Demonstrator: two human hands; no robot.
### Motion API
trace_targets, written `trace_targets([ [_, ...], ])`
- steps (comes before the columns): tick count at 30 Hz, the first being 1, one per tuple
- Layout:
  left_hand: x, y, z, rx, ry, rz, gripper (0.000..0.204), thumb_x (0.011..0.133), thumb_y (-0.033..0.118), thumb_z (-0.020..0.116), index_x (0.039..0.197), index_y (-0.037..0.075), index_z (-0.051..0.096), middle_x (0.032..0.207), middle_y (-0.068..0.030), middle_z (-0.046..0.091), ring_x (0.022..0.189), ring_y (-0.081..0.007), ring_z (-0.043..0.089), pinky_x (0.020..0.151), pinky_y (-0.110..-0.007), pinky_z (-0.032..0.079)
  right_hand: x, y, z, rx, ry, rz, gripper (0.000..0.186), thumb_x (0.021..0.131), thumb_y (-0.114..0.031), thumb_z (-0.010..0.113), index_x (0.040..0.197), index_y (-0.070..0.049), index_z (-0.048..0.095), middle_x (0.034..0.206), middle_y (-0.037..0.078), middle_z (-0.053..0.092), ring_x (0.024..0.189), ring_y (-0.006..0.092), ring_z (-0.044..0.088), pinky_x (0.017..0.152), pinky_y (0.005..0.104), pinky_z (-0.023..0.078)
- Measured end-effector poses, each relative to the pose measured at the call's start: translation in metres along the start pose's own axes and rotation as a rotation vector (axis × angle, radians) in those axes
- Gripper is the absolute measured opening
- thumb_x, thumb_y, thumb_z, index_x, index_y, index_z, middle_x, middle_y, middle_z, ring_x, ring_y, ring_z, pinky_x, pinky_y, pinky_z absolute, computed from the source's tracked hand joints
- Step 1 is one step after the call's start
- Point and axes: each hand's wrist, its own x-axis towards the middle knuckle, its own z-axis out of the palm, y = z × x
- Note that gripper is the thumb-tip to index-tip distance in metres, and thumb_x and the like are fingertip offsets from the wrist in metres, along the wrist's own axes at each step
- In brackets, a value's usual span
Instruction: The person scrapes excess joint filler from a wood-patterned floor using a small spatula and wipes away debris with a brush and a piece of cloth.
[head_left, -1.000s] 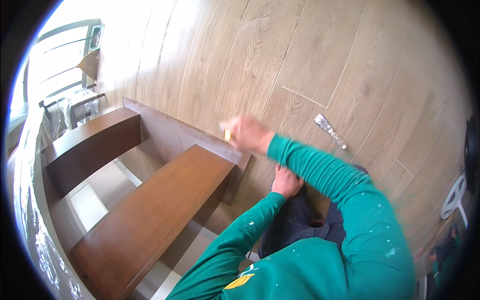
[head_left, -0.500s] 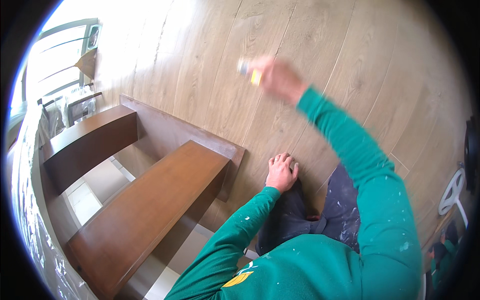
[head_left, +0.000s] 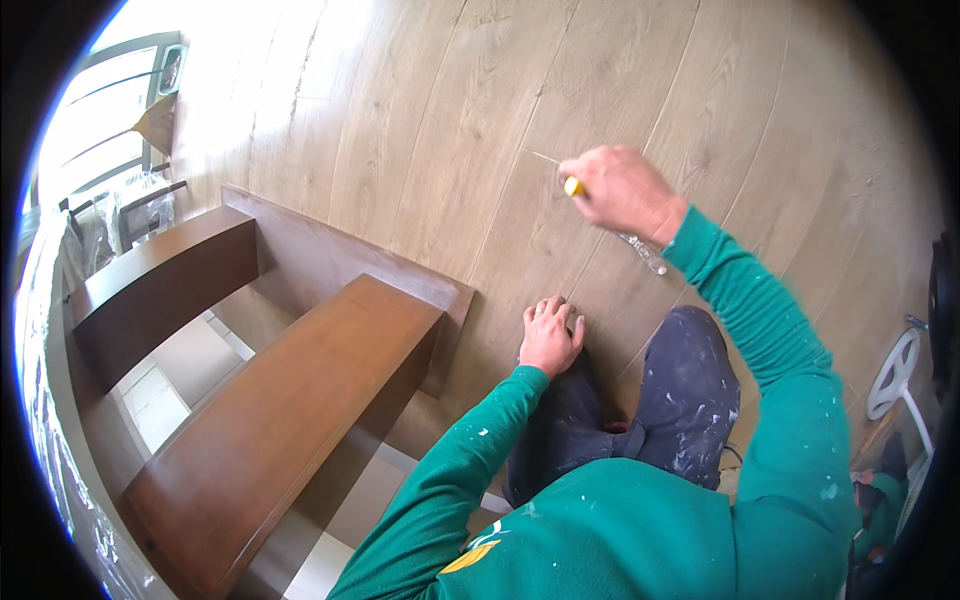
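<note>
My right hand [head_left: 625,192] is closed over the wood-look floor [head_left: 480,120], holding a small tool with a yellow end [head_left: 574,187]. The fingers hide most of this tool, so its kind does not show. Just below the right wrist lies a narrow, clear, shiny strip [head_left: 643,254], too small to identify. My left hand [head_left: 552,338] is at my left knee, palm down with the fingers somewhat apart, and nothing shows in it. Both sleeves are green with pale specks.
Brown wooden stair treads [head_left: 290,390] descend at my left, beside a raised wooden border [head_left: 350,262]. Plastic sheeting [head_left: 50,400] hangs at the far left. A broom [head_left: 157,125] stands near the bright window. A white-framed object with an oval end [head_left: 893,375] is at the right edge.
My right hand has moved right and nearer to me with the yellow-ended tool. The clear strip now shows below the wrist. My left hand stays at the knee.
</note>
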Motion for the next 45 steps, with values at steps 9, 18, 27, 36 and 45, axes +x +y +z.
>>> trace_targets([
  [9, 0.005, 0.007, 0.003, -0.024, 0.012, 0.028, 0.032, 0.095, 0.032, 0.066, 0.112, 0.006, 0.072, 0.125, -0.0122, 0.064, 0.124, -0.0319, 0.057, 0.111, -0.049, 0.038, 0.05, -0.044, 0.055, 0.026, 0.366, 0.011, 0.009, 0.089, -0.016, 0.068, 0.096, -0.011, 0.07, 0.081, 0.015, 0.071, 0.08, 0.032, 0.074, 0.073, 0.0442, 0.06],
  [18, 0.005, 0.003, 0.007, -0.043, 0.003, 0.009, 0.034, 0.095, 0.033, 0.067, 0.115, 0.006, 0.072, 0.131, -0.0136, 0.064, 0.128, -0.0322, 0.056, 0.112, -0.049, 0.037, 0.079, 0.073, 0.044, 0.633, 0.316, 0.331, 0.019, 0.097, -0.029, 0.069, 0.101, -0.011, 0.073, 0.084, 0.008, 0.075, 0.071, 0.0218, 0.073, 0.065, 0.0389, 0.06],
  [27, 0.002, -0.004, 0.003, -0.029, -0.019, -0.017, 0.035, 0.095, 0.034, 0.066, 0.113, 0.005, 0.073, 0.131, -0.0125, 0.065, 0.128, -0.0319, 0.057, 0.112, -0.049, 0.037, 0.048, 0.01, 0.029, 0.341, 0.379, -0.125, 0.015, 0.092, -0.025, 0.071, 0.101, -0.012, 0.072, 0.084, 0.012, 0.073, 0.072, 0.0256, 0.071, 0.067, 0.0427, 0.059],
  [36, 0.013, 0.012, 0.014, -0.019, -0.01, 0.029, 0.032, 0.095, 0.033, 0.066, 0.111, 0.006, 0.073, 0.128, -0.0115, 0.066, 0.127, -0.0324, 0.057, 0.112, -0.048, 0.037, 0.064, 0.209, -0.047, 0.212, 0.748, 0.188, 0.02, 0.092, -0.026, 0.071, 0.096, -0.007, 0.074, 0.078, 0.016, 0.073, 0.069, 0.0353, 0.071, 0.065, 0.042, 0.059],
  [45, 0.004, 0.005, 0.013, -0.014, 0.033, -0.011, 0.028, 0.094, 0.032, 0.067, 0.108, 0.009, 0.075, 0.124, -0.0113, 0.068, 0.125, -0.0334, 0.058, 0.111, -0.049, 0.038, -0.025, 0.058, 0.034, 0.6, 0.184, 0.123, 0.024, 0.085, -0.038, 0.074, 0.09, -0.015, 0.074, 0.084, 0.012, 0.073, 0.08, 0.0326, 0.072, 0.074, 0.0456, 0.057],
])
